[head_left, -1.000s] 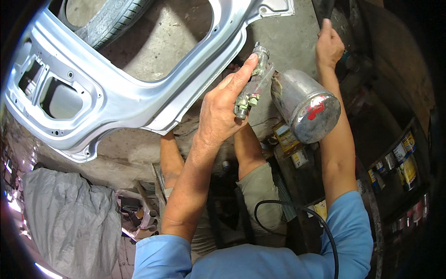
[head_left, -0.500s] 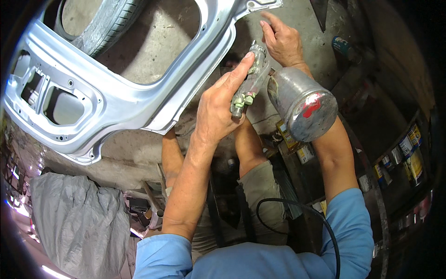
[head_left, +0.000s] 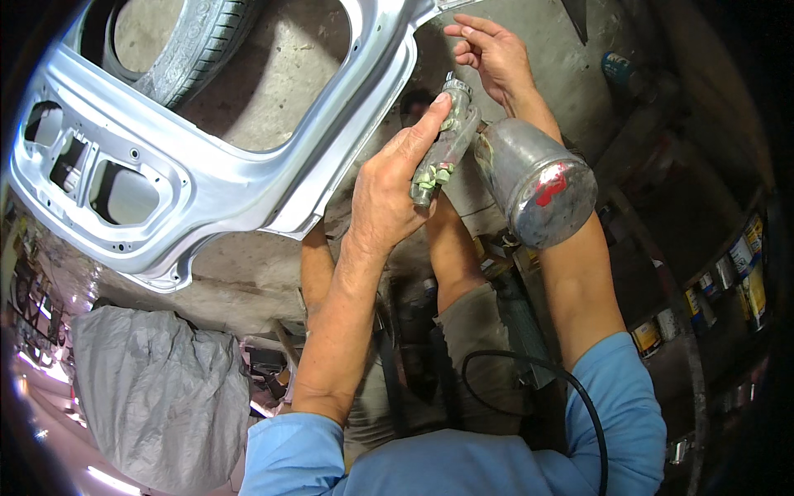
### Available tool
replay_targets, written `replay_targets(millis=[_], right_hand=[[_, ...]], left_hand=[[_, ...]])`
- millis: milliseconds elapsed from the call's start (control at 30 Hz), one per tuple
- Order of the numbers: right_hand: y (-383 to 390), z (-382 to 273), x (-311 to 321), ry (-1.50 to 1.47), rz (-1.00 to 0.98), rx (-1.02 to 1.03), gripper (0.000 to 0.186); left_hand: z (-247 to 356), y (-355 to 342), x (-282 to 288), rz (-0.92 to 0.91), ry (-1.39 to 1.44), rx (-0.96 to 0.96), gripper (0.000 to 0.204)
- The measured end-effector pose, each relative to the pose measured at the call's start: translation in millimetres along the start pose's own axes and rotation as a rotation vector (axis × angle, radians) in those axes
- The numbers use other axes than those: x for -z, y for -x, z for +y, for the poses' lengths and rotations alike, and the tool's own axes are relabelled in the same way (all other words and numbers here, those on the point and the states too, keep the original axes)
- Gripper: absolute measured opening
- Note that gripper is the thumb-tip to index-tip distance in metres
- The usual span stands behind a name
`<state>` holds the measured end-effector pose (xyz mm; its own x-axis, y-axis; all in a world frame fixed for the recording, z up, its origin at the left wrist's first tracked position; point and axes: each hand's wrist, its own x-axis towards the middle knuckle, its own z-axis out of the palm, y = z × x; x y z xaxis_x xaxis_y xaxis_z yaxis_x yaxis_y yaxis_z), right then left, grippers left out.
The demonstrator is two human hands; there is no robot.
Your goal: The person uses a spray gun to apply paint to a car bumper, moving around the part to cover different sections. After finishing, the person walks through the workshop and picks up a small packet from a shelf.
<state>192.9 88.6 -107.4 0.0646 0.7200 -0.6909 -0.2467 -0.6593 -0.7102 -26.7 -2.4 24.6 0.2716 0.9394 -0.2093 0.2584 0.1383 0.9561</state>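
My left hand [head_left: 389,186] grips a worn metal spray gun [head_left: 442,140] with greenish-crusted fittings; its large metal cup [head_left: 536,186], marked with a red smear on the round end, hangs to the right. My right hand [head_left: 496,58] is empty, fingers apart and partly bent, beside the upper right edge of a silver car body panel [head_left: 248,190] and above the gun's nozzle. The panel has large cut-out openings and small holes and fills the upper left. My right forearm passes behind the cup, which hides part of it.
A tyre [head_left: 194,58] lies beyond the panel on the concrete floor [head_left: 231,273]. A grey cover [head_left: 157,397] drapes something at lower left. A black hose [head_left: 562,372] loops by my right arm. Shelves with several cans [head_left: 744,281] stand at right, and my bare legs show below.
My right hand has come leftward from the far upper right toward the panel's edge, its fingers spreading. The spray gun in my left hand has shifted slightly left; the view has shifted a little.
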Motion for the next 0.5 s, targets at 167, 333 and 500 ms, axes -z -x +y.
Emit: replay_targets(millis=[167,333,500], right_hand=[[3,-7,-2,0.186,0.031,-0.156,0.024],[9,4,-10,0.328,0.112,-0.164,0.023],[5,4,-11,0.599,0.176,-0.042,0.026]], left_hand=[[-4,4,-1,-0.01,0.002,0.022,0.08],[-5,5,-5,-0.048,-0.043,0.087,0.08],[-6,6,-6,-0.039,-0.015,0.055,0.079]])
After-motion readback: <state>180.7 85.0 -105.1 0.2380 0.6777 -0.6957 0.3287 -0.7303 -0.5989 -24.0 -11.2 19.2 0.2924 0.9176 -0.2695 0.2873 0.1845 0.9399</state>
